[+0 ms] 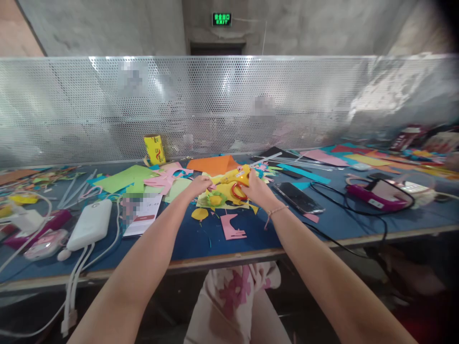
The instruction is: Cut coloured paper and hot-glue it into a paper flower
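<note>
My right hand (255, 189) is closed round the handle of a yellow glue gun (234, 176), whose nozzle points left towards my left hand (201, 185). The fingers of my left hand are pinched together at the nozzle's tip; what they hold is too small to name. Below the nozzle, a green and yellow paper piece (215, 198) rests on pale yellow paper. Red-orange scissor handles (238, 191) show under the gun. Nearer the table edge are a round yellow piece (200, 214) and a cut pink piece (232, 227).
A black phone (299, 198) and black cable lie to the right. On the left are a white power bank (90, 224) with cables and a lit screen (144, 215). A yellow box (155, 149) stands before the perforated metal screen (287, 105). Coloured paper covers the table's back.
</note>
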`<move>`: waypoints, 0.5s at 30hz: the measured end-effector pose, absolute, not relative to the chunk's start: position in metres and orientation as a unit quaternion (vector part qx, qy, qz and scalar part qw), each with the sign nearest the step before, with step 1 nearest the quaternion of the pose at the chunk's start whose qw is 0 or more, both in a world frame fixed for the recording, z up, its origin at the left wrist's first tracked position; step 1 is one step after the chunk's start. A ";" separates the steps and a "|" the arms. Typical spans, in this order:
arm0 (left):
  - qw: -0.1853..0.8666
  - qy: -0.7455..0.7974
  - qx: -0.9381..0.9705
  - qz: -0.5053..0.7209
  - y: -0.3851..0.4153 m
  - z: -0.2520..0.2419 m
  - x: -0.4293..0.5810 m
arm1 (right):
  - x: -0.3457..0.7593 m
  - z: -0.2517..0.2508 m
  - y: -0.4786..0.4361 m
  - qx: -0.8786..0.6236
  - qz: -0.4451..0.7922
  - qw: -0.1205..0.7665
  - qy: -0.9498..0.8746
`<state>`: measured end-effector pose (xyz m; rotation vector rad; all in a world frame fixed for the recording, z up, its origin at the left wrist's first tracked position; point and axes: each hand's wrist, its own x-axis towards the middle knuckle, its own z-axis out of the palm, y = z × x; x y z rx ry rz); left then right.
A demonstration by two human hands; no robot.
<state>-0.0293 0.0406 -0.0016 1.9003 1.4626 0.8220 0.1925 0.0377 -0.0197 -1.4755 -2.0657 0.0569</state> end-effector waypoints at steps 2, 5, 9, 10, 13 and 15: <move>0.300 0.556 0.712 0.306 0.041 -0.002 -0.030 | 0.193 -0.021 0.039 -0.552 0.023 0.300 -0.777; 0.298 0.560 0.709 0.308 0.041 -0.002 -0.031 | 0.194 -0.023 0.041 -0.543 0.025 0.310 -0.780; 0.296 0.562 0.703 0.319 0.041 -0.003 -0.032 | 0.194 -0.023 0.042 -0.535 0.028 0.314 -0.783; 0.295 0.564 0.701 0.321 0.041 -0.003 -0.032 | 0.194 -0.023 0.042 -0.534 0.031 0.313 -0.784; 0.290 0.570 0.697 0.325 0.043 -0.003 -0.032 | 0.193 -0.021 0.041 -0.534 0.038 0.310 -0.785; 0.285 0.570 0.698 0.326 0.044 -0.004 -0.033 | 0.193 -0.021 0.040 -0.534 0.038 0.308 -0.786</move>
